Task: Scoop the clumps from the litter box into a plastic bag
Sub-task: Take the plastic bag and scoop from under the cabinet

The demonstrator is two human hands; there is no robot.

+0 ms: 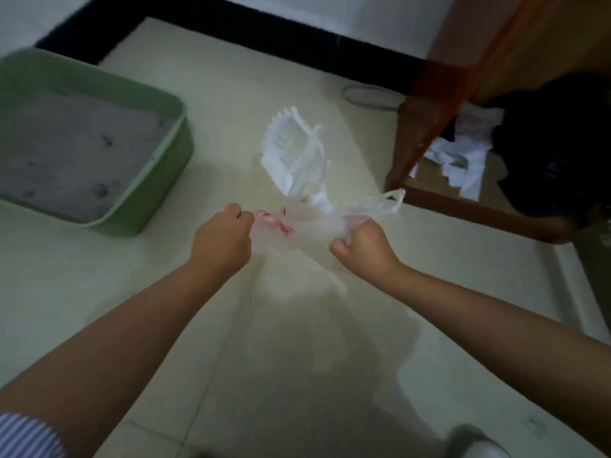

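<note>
Your left hand [222, 238] and right hand [363, 241] each pinch a side of the plastic bag [297, 223], probably to spread its mouth. The litter box [155, 180] sits far left, the white scoop [294, 150] on the floor [297, 325] just behind the bag, so both stay reachable.

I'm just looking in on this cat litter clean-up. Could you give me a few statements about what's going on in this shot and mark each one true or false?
1. Both hands, left hand and right hand, grip the plastic bag. True.
2. The white scoop is in the litter box. False: it lies on the floor beyond the bag.
3. The litter box is green. True.
4. The litter box sits on the person's right. False: it is on the left.
</note>
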